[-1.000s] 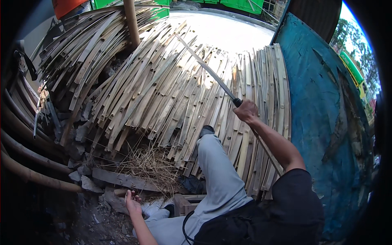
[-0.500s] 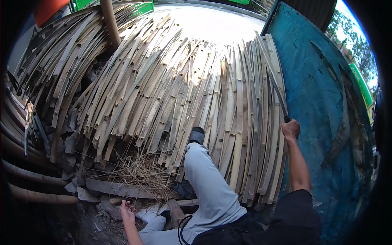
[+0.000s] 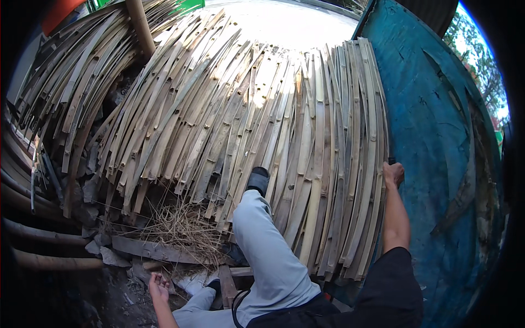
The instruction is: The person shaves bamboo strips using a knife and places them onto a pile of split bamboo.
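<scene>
Beside the right edge of a wide pile of split bamboo strips (image 3: 306,164), my right hand (image 3: 393,175) is closed round the dark handle of a machete (image 3: 391,160). Its long blade can hardly be made out now. At the lower left, my left hand (image 3: 158,287) hangs palm up over the rubble, its fingers loosely curled and apart, with nothing in it. One of my feet, in a dark shoe (image 3: 258,180), rests on the lower part of the strips.
A worn blue sheet panel (image 3: 432,164) stands close along the right. Dry straw (image 3: 183,232) and a wooden plank (image 3: 156,250) lie below the pile. Broken stones (image 3: 112,257) and bamboo poles (image 3: 54,259) are at left. An upright pole (image 3: 141,30) stands among the strips behind.
The machete's blade, seen earlier slanting up over the right-hand strips, no longer shows plainly. My right hand keeps its grip. My left hand sits slightly lower and further left in view.
</scene>
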`<state>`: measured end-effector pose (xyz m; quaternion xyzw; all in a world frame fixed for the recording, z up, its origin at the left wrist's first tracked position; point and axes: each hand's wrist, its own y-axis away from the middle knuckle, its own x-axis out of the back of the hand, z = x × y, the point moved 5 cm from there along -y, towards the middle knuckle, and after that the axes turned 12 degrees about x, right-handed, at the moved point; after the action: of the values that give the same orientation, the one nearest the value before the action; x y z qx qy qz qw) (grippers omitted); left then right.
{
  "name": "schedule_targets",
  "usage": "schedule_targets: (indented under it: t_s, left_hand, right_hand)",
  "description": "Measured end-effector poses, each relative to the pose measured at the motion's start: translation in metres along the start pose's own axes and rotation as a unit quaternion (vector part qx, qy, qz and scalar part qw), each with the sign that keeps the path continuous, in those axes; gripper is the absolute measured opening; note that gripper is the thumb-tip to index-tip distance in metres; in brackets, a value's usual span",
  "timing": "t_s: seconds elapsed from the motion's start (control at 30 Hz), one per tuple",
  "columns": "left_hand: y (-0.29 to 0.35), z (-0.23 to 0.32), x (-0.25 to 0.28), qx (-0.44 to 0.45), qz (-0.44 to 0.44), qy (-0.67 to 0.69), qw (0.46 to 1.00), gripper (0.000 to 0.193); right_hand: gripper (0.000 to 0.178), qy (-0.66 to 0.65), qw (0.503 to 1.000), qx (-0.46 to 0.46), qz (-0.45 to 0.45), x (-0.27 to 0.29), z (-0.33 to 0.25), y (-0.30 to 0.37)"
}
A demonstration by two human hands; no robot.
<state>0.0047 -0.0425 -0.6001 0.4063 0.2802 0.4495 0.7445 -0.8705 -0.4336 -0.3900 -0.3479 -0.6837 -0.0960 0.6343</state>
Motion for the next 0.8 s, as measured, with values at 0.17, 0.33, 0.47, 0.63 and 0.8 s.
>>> schedule_targets:
  t_s: [0.17,0.33,0.47,0.63,0.8]
  left_hand:
    - [0.005,0.003,0.018,0.003,0.008,-0.005,1.0,0.017]
    - [0.009,0.004,0.022,0.011,0.029,0.002,1.0,0.018]
    - [0.008,-0.001,0.0,0.006,0.013,0.027,1.0,0.019]
    - [0.006,-0.002,-0.012,-0.037,-0.051,0.04,0.997,0.027]
    - [0.033,0.0,-0.036,-0.016,-0.003,0.058,0.998,0.048]
  right_hand:
    - [0.032,0.01,0.999,-0.032,-0.034,-0.032,0.022,-0.011]
    - [0.032,-0.005,0.998,-0.044,-0.036,-0.037,0.019,-0.011]
    - [0.03,-0.003,0.998,-0.022,-0.053,-0.034,0.023,-0.016]
    - [0.024,0.012,0.998,0.047,-0.036,-0.038,0.019,-0.022]
    - [0.015,-0.154,0.977,0.146,0.003,0.017,-0.049,0.019]
